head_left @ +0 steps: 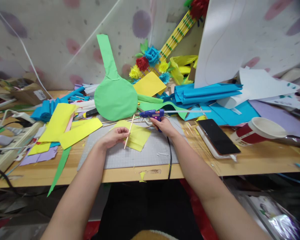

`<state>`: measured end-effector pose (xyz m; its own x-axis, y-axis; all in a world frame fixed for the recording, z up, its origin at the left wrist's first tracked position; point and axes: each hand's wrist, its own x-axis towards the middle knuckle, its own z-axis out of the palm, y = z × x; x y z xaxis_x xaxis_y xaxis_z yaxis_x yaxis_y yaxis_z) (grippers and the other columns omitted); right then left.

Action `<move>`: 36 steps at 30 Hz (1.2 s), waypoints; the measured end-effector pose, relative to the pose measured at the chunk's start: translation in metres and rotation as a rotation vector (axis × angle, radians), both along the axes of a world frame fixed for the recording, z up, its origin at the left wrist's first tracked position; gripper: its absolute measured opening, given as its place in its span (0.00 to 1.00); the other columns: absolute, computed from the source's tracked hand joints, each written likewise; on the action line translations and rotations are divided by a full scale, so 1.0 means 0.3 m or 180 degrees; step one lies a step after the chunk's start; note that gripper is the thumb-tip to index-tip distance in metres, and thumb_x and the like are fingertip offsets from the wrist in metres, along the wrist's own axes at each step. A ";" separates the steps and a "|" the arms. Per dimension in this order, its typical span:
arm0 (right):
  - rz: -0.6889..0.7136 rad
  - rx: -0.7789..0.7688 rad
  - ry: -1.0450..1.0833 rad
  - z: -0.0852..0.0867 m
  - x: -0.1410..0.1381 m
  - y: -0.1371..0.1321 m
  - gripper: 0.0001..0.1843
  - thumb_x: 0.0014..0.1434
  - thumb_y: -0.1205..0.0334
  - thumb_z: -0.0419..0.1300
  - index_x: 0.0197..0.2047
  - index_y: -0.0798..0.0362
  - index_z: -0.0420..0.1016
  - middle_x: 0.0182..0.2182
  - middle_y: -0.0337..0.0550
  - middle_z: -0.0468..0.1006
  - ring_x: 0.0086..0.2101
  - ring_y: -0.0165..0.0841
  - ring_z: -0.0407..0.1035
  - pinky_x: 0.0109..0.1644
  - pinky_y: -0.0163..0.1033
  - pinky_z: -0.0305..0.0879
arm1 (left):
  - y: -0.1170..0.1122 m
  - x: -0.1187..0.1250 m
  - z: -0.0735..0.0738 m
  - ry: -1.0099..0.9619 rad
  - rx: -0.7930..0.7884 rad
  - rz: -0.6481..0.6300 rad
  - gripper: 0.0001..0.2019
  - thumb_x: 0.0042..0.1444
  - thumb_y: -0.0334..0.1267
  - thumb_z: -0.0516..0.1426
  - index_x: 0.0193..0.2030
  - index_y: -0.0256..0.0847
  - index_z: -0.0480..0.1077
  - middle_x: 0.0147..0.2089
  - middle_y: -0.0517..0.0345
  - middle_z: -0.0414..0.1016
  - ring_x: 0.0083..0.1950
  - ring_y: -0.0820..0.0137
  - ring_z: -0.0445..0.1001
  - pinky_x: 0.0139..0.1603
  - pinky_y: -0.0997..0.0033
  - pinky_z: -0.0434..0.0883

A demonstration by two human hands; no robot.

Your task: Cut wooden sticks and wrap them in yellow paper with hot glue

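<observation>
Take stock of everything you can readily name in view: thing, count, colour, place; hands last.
Table: one, brown, centre
Mat: one, grey, on table
Glue gun: one, blue, over mat
Stick: one, tan, over mat
Paper sheets: several, mixed, across table
Cutout: one, green, behind mat
Flowers: several, mixed, back
Panel: one, white, back right
Phone: one, black, right
Cup: one, white-red, far right
Labelled box: one, brown, back left
Power strip: one, off-white, left
Left hand: one, fingers on stick
Right hand: one, fingers on glue gun

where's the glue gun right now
In the head view, the glue gun is near the centre, held in the right hand, with its nozzle pointing left toward the upper end of the stick in the left hand.
</observation>
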<state>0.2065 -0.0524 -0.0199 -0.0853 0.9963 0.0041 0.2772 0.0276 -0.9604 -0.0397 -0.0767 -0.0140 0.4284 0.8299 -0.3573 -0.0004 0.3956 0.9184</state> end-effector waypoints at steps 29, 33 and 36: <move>0.0398 -0.0058 0.0120 -0.007 0.006 -0.008 0.21 0.47 0.43 0.59 0.21 0.52 0.58 0.14 0.31 0.59 0.16 0.22 0.51 0.19 0.32 0.46 | 0.001 0.005 0.008 0.0018 -0.0002 -0.0081 0.14 0.37 0.36 0.66 0.28 0.34 0.68 0.25 0.62 0.67 0.25 0.79 0.65 0.22 0.80 0.64; 0.0138 -0.0080 0.0040 -0.006 0.002 -0.002 0.22 0.47 0.43 0.58 0.21 0.52 0.58 0.13 0.31 0.59 0.16 0.22 0.51 0.19 0.32 0.47 | 0.001 0.005 0.007 0.0033 0.0005 -0.0134 0.14 0.37 0.36 0.66 0.29 0.34 0.68 0.25 0.62 0.66 0.24 0.79 0.64 0.22 0.80 0.64; 0.0028 -0.0072 0.0002 -0.004 0.000 0.002 0.22 0.47 0.43 0.58 0.20 0.52 0.58 0.13 0.32 0.60 0.15 0.22 0.51 0.19 0.32 0.48 | 0.002 0.005 0.007 0.0020 -0.0002 -0.0137 0.14 0.37 0.36 0.66 0.29 0.34 0.68 0.25 0.62 0.66 0.24 0.79 0.64 0.22 0.81 0.65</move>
